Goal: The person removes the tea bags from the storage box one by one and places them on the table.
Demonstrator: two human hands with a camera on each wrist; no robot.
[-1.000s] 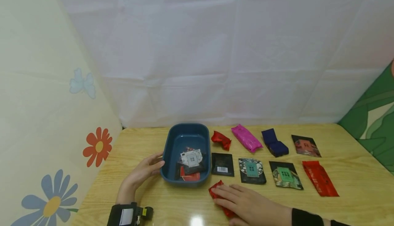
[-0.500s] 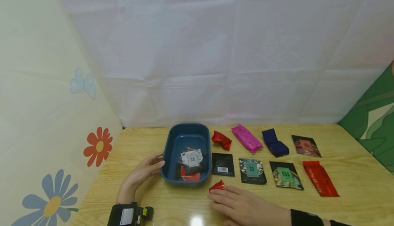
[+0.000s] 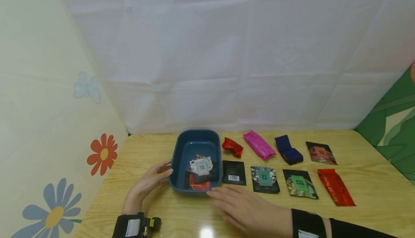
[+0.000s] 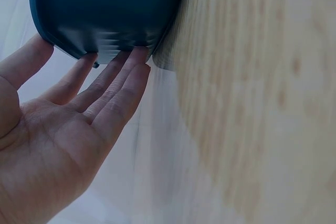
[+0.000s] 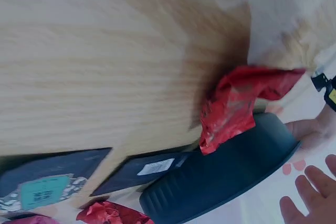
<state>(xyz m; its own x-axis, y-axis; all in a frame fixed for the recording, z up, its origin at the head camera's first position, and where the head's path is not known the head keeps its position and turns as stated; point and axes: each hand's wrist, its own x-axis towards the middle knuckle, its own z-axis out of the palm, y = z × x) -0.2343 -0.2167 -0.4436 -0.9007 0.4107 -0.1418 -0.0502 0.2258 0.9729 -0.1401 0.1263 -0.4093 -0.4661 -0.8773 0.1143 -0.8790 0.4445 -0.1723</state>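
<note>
My left hand point(image 3: 149, 180) rests its nearly straight fingertips against the outer left wall of a dark blue plastic bin point(image 3: 179, 151). In the left wrist view those fingers point(image 4: 118, 103) touch the wall and lower edge from outside. Several sachets point(image 3: 201, 167) lie inside the bin. My right hand point(image 3: 241, 207) hovers over the table by the bin's front right corner, fingers extended. Below it, in the right wrist view, a crumpled red foil packet point(image 5: 233, 108) sits near the bin, apart from the visible fingers point(image 5: 310, 190); the head view hides this packet under the hand.
Right of the bin lie a red twisted packet point(image 3: 232, 147), a pink packet point(image 3: 259, 145), a dark blue packet point(image 3: 288, 150), a long red packet point(image 3: 336, 187) and several flat black sachets point(image 3: 234, 172). White sheeting point(image 3: 227, 68) stands behind the table.
My right hand has shifted left toward the bin, and the red packet beneath it has gone from the head view. The left hand and bin have stayed in place.
</note>
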